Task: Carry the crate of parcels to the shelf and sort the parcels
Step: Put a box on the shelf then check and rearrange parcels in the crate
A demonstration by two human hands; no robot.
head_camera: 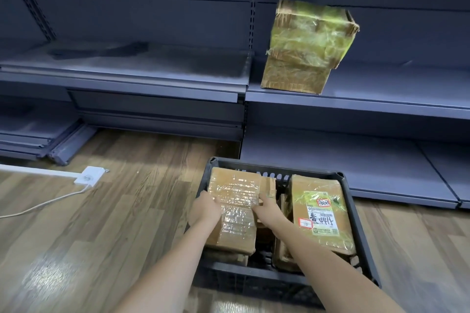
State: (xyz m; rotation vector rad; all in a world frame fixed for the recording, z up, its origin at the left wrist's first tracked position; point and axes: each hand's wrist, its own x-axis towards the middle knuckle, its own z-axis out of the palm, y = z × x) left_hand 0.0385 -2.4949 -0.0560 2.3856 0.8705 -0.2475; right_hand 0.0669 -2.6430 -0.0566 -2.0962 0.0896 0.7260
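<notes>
Black plastic crate (356, 211): sitting on wood floor (101, 236) against grey metal shelf (381, 94).
Tape-wrapped brown cardboard parcel (235, 201): lying along crate's left side.
Left hand (206, 207): gripping parcel's left edge.
Right hand (267, 207): gripping its right edge.
Labelled brown parcel (321, 213): lying by crate's right wall.
Green-taped cardboard box (305, 46): standing near shelf's front edge.

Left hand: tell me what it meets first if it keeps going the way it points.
The left hand already grips the taped parcel in the black crate. Pushed onward, it would likely meet the crate's far wall, then the lower shelf, though depth is unclear.
</notes>
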